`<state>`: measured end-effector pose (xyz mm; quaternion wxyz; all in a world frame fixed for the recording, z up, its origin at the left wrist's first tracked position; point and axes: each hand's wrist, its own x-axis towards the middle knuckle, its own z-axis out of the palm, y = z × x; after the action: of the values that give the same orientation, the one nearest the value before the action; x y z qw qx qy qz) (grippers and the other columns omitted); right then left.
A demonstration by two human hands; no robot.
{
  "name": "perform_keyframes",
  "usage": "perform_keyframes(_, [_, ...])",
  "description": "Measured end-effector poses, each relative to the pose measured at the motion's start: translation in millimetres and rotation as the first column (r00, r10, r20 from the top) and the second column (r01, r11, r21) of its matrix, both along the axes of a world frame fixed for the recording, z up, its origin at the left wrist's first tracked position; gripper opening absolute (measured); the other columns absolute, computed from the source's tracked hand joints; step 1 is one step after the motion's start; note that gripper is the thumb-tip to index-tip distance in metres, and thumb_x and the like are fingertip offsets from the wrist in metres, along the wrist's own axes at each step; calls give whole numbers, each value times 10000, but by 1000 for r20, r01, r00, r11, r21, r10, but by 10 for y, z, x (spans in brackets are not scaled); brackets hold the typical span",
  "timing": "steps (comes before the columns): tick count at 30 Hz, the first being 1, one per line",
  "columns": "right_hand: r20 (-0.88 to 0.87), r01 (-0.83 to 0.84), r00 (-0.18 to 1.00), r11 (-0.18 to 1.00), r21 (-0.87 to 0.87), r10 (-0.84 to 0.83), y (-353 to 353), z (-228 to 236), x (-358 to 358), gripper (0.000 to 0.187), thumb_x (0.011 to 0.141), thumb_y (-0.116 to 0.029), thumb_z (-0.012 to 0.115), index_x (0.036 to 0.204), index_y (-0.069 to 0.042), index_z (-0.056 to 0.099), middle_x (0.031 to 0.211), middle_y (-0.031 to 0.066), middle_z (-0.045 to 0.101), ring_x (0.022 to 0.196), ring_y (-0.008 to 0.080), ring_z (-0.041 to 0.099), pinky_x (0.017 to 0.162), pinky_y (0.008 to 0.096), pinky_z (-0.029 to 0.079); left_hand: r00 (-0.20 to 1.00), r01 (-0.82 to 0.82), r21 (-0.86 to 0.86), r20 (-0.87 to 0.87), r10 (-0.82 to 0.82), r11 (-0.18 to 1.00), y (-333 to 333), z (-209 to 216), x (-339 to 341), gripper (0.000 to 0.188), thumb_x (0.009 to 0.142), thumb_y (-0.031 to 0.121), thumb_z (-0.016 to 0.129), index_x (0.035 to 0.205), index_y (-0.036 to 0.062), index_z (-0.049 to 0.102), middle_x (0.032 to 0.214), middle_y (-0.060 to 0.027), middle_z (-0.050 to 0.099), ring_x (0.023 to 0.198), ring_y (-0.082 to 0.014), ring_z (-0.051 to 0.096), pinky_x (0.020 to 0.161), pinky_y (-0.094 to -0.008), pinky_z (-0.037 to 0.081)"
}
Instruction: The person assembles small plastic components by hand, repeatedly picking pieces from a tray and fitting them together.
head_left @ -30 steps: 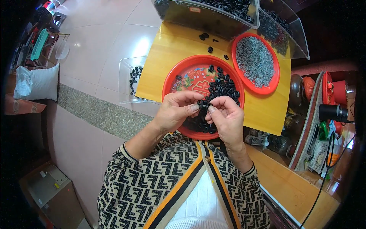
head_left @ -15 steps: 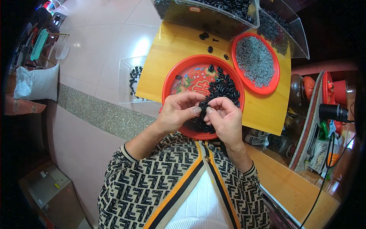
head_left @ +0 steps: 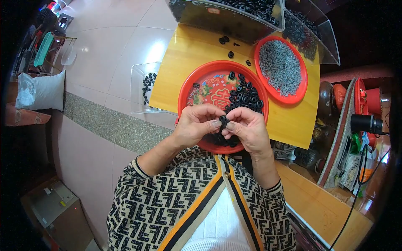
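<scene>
A small black part (head_left: pixel 223 120) is located above the near side of a round red tray (head_left: pixel 220 65), between both hands. The left hand (head_left: pixel 196 123) pinches it between thumb and fingers; the right hand (head_left: pixel 248 127) pinches it from the opposite side. Contents of the tray: black oval pieces (head_left: pixel 245 97), heaped along the right and near sides; the patterned bottom shows at left. Right of the tray, a red plate (head_left: pixel 289 99) is filled with grey screws (head_left: pixel 279 67). Both rest on a yellow desk (head_left: pixel 289 121), with a few loose black pieces (head_left: pixel 230 54) lying beyond the tray. At the far edge stand a clear bin (head_left: pixel 234 26) holding many black pieces and a second clear bin (head_left: pixel 328 46), contents dark, exact kind unclear. Left of the desk, partly hidden by it, a clear box (head_left: pixel 136 90) contains scattered small black items.
</scene>
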<state>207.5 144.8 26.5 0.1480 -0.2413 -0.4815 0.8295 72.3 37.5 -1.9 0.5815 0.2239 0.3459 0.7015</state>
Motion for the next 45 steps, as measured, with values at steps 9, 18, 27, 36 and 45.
perform_keyframes(9, [-34, -47, 998, 991, -121, 44, 20, -52, -13, 131, 780, -60, 606, 862, 10, 531, 748, 66, 586, 640, 131, 603, 549, 212, 511, 994, -40, 45, -95, 45, 998, 24, -3, 37, 154, 788, -60, 530, 941, -55, 547, 853, -89, 588, 752, -125, 571, 690, -251, 481])
perform_keyframes(18, [54, -112, 992, 987, -115, 118, 87, -113, -62, 97, 785, -54, 595, 827, 8, 533, 727, 60, 577, 619, 126, 595, 549, 213, 512, 913, -61, 45, -400, 74, 997, 30, -77, 34, 179, 761, -79, 550, 936, -40, 554, 929, -114, 572, 842, -145, 555, 732, -259, 472])
perform_keyframes(27, [102, -43, 994, 998, -39, 47, 96, -34, -121, 78, 809, -52, 557, 829, 21, 538, 695, 68, 578, 584, 117, 580, 513, 211, 496, 985, -94, -105, -157, 77, 990, 52, -60, 60, 260, 786, -16, 568, 1042, -32, 525, 941, -93, 575, 786, -117, 561, 681, -231, 483])
perform_keyframes(36, [-173, 222, 966, 959, 177, -192, 1377, 627, -71, 98, 814, -79, 519, 811, 18, 535, 717, 125, 591, 620, 172, 586, 566, 247, 493, 489, -401, 197, -780, 391, 895, -76, 0, -247, 212, 743, -66, 568, 950, -40, 531, 785, -79, 545, 664, -119, 512, 600, -227, 428])
perform_keyframes(45, [237, -165, 931, 260, 951, -277, 1058, 222, -171, 84, 719, -82, 572, 747, -10, 603, 701, 134, 571, 663, 259, 574, 620, 344, 452, 350, -442, 259, -832, 431, 859, -128, -62, -318, 218, 725, -90, 569, 935, -41, 539, 776, -101, 550, 649, -148, 515, 588, -236, 426])
